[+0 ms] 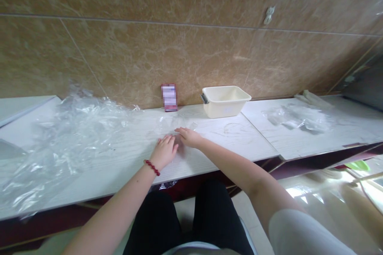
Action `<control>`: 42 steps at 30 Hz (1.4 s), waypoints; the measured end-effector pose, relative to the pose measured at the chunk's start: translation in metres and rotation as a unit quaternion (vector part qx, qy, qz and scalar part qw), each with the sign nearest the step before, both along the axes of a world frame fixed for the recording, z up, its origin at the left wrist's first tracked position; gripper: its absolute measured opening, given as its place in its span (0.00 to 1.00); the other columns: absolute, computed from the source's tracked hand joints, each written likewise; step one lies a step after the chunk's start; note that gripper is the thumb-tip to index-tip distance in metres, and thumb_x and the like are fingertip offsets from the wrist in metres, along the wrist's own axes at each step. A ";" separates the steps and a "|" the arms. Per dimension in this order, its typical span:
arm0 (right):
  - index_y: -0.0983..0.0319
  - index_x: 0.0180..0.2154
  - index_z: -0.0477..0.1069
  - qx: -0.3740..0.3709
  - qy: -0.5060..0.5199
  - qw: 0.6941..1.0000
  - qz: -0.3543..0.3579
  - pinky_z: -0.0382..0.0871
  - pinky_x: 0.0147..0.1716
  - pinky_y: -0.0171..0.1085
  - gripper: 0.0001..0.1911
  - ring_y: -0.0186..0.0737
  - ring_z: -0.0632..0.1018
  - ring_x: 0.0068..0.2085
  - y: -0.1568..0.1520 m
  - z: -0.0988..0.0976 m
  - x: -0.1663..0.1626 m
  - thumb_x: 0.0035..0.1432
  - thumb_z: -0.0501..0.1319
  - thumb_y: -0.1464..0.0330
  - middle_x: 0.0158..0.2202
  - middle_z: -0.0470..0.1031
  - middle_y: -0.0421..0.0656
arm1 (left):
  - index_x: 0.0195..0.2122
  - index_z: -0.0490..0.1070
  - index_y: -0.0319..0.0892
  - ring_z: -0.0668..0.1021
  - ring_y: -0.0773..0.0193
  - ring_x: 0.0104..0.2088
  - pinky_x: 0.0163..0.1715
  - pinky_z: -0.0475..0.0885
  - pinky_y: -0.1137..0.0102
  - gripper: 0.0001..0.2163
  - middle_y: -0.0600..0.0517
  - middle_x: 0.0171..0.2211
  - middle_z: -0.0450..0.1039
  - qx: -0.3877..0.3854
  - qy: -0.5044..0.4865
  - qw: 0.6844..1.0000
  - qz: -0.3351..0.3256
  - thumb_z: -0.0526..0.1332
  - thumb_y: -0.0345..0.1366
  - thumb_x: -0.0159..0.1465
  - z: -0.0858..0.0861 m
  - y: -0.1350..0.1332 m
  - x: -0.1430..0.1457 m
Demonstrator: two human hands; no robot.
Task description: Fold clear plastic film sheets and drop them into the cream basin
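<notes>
We rest our left hand (164, 152) and right hand (189, 137) flat, holding nothing, on the white wood-grain tabletop (230, 139); the label on the small dark-red box (169, 97) is blurred.

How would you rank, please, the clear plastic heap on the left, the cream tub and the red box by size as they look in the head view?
1. clear plastic heap, largest, though partly nearer the camera.
2. cream tub.
3. red box, by the same wall, clearly smaller.
</notes>
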State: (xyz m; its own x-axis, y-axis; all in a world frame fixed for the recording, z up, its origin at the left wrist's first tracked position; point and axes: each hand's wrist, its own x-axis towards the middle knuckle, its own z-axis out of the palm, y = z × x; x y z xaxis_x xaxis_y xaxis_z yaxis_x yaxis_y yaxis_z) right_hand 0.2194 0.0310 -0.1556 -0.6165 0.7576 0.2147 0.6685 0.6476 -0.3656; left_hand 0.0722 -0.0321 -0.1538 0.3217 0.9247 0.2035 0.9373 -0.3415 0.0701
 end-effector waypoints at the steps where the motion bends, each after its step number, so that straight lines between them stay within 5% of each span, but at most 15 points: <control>1: 0.65 0.51 0.57 -0.005 -0.014 1.000 -0.006 0.53 0.51 0.42 0.19 0.39 0.60 0.54 0.005 -0.005 -0.006 0.58 0.44 0.68 0.51 0.61 0.47 | 0.52 0.57 0.33 0.58 0.55 0.53 0.51 0.51 0.58 0.21 0.42 0.52 0.57 -0.007 0.016 1.000 0.007 0.44 0.38 0.60 -0.003 0.001 0.003; 11: 0.58 0.57 0.43 -0.021 -0.137 0.983 -0.122 0.35 0.53 0.51 0.32 0.47 0.44 0.59 0.039 -0.017 -0.007 0.54 0.38 0.51 0.59 0.41 0.42 | 0.56 0.49 0.42 0.49 0.53 0.57 0.52 0.43 0.55 0.26 0.45 0.58 0.46 -0.036 0.070 0.996 0.047 0.41 0.48 0.59 -0.024 -0.004 -0.008; 23: 0.59 0.57 0.43 -0.004 -0.101 0.975 -0.199 0.33 0.51 0.56 0.31 0.49 0.42 0.59 0.074 -0.010 0.001 0.55 0.38 0.52 0.59 0.42 0.45 | 0.55 0.50 0.32 0.50 0.51 0.56 0.52 0.48 0.56 0.27 0.37 0.56 0.49 -0.040 -0.030 0.997 0.049 0.44 0.46 0.59 -0.023 0.002 -0.020; 32: 0.67 0.56 0.44 -0.035 0.083 0.979 -0.183 0.48 0.52 0.47 0.28 0.45 0.49 0.58 0.037 0.002 -0.043 0.59 0.37 0.59 0.56 0.50 0.51 | 0.52 0.56 0.34 0.57 0.56 0.54 0.52 0.48 0.55 0.20 0.43 0.54 0.56 -0.034 -0.005 0.999 -0.016 0.43 0.29 0.59 0.008 0.083 -0.027; 42: 0.65 0.53 0.51 -0.083 0.165 0.975 -0.123 0.58 0.49 0.36 0.23 0.36 0.64 0.51 0.021 -0.009 -0.049 0.59 0.39 0.62 0.51 0.62 0.48 | 0.55 0.50 0.31 0.52 0.53 0.56 0.52 0.46 0.55 0.24 0.40 0.56 0.49 -0.070 -0.005 0.997 0.024 0.42 0.40 0.60 -0.023 0.108 -0.052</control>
